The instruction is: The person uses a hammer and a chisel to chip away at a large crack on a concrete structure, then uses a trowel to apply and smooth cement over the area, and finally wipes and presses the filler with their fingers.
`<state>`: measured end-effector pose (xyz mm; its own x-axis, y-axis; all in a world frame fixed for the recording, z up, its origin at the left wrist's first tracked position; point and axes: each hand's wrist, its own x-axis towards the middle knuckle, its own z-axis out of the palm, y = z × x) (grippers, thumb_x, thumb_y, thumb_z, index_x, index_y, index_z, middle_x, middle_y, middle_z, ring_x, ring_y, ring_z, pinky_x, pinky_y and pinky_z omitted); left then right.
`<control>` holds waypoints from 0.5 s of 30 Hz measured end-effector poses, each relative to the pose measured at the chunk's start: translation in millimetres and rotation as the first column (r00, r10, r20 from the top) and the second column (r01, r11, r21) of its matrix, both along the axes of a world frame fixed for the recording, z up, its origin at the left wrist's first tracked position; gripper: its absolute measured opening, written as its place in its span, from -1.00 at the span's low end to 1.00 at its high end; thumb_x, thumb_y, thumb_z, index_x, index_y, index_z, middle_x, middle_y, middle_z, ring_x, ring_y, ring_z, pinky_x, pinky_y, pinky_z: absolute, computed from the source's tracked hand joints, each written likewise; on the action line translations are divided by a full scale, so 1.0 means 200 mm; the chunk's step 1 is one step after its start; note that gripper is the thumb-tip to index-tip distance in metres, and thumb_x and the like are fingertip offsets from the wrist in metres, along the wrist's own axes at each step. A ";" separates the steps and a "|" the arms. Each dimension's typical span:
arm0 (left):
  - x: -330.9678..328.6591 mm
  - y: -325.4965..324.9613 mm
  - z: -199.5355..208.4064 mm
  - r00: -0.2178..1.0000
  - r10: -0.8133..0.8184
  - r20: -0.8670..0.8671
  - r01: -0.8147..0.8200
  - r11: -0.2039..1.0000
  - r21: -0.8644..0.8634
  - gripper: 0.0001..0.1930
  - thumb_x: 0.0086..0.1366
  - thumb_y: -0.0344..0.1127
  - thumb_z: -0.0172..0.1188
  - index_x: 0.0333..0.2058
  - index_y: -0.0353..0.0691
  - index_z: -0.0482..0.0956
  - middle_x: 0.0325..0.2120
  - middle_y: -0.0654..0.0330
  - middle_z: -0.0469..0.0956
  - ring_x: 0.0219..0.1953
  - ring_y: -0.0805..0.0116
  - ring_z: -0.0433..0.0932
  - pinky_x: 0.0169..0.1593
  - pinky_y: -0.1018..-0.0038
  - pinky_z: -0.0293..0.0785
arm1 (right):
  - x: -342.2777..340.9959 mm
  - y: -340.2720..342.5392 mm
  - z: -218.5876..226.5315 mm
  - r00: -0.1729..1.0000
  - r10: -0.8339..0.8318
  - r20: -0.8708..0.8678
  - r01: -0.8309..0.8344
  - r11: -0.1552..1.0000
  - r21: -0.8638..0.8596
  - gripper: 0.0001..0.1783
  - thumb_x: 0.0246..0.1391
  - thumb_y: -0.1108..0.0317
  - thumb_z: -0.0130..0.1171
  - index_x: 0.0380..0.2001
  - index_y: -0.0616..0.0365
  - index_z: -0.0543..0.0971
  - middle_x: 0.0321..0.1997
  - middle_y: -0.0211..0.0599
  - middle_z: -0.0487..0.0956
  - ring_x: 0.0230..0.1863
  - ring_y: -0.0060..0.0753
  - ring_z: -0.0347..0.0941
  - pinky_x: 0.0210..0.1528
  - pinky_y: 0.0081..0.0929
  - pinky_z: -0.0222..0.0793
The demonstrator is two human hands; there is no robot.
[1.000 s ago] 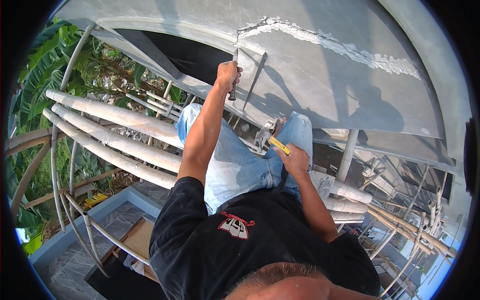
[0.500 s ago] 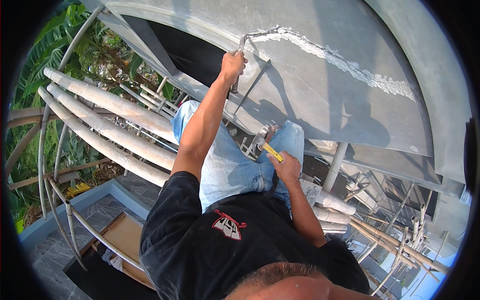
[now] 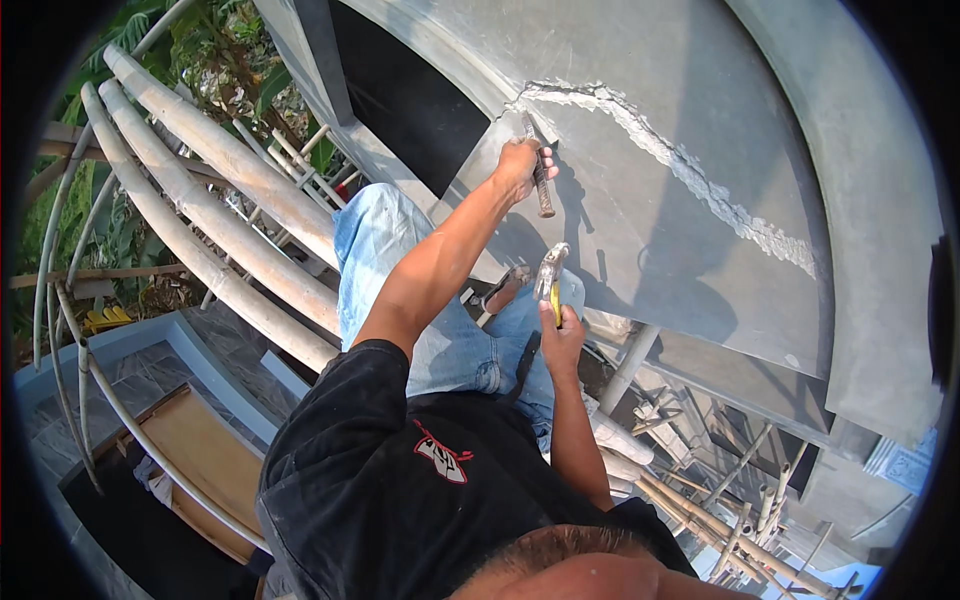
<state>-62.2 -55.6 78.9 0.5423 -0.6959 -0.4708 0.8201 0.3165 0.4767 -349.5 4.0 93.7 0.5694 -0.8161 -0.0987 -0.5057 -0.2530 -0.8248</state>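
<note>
My left hand (image 3: 520, 168) is wrapped round a metal chisel (image 3: 545, 192), which looks like a ribbed steel bar. Its upper end meets the grey plastered wall (image 3: 660, 230) close to the left end of a rough, chipped groove (image 3: 690, 170). Lower and to the right, my right hand (image 3: 563, 340) grips a hammer with a yellow handle (image 3: 555, 295). The hammer's metal head (image 3: 550, 265) points up, a short way below the chisel's free end and apart from it.
Thick bamboo poles (image 3: 215, 195) run along the left, with thinner poles tied across them. A dark opening (image 3: 405, 90) sits in the wall at upper left. More bamboo scaffolding (image 3: 740, 500) stands at lower right. A tiled floor with a brown board (image 3: 205, 450) lies far below.
My left hand and the chisel have moved right and down in the view, and the chisel's tilt has changed. The hammer has swung from pointing up-left to nearly upright, its head nearer the chisel.
</note>
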 end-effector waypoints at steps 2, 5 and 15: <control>0.01 -0.05 0.02 0.996 0.052 -0.067 -0.053 0.998 -0.015 -0.90 0.30 -0.48 -0.13 -0.23 -0.36 0.30 -0.42 0.12 0.36 -0.51 0.35 0.43 -0.43 0.26 0.64 | 0.00 -0.03 0.00 1.000 0.008 0.017 -0.007 0.999 -0.054 -0.54 0.11 0.15 0.23 -0.67 0.20 0.33 -0.69 -0.52 0.21 -0.58 -0.67 0.06 -0.57 -0.55 0.06; 0.03 -0.12 0.02 0.985 0.047 -0.165 -0.053 0.998 -0.037 -0.90 0.31 -0.47 -0.13 -0.24 -0.35 0.30 -0.45 0.14 0.35 -0.50 0.35 0.43 -0.41 0.23 0.64 | 0.02 -0.04 0.04 0.995 0.027 0.093 -0.019 0.996 -0.085 -0.61 0.15 0.19 0.18 -0.63 0.20 0.37 -0.68 -0.56 0.21 -0.56 -0.70 0.06 -0.56 -0.56 0.06; 0.06 -0.29 0.09 0.928 0.115 -0.354 -0.150 0.986 -0.073 -0.86 0.32 -0.51 -0.26 -0.17 -0.33 0.20 -0.42 0.14 0.25 -0.52 0.36 0.34 -0.22 -0.02 0.60 | 0.23 -0.12 0.18 0.859 -0.183 0.478 0.091 0.974 0.208 -0.58 0.31 0.07 -0.09 -0.47 0.21 0.38 -0.73 -0.46 0.27 -0.71 -0.65 0.20 -0.63 -0.65 0.14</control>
<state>-51.0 -113.9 97.2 0.4477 -0.6807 -0.5799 0.8760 0.4641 0.1315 -304.0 -21.0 129.2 0.4646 -0.8853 0.0179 -0.0419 -0.0422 -0.9982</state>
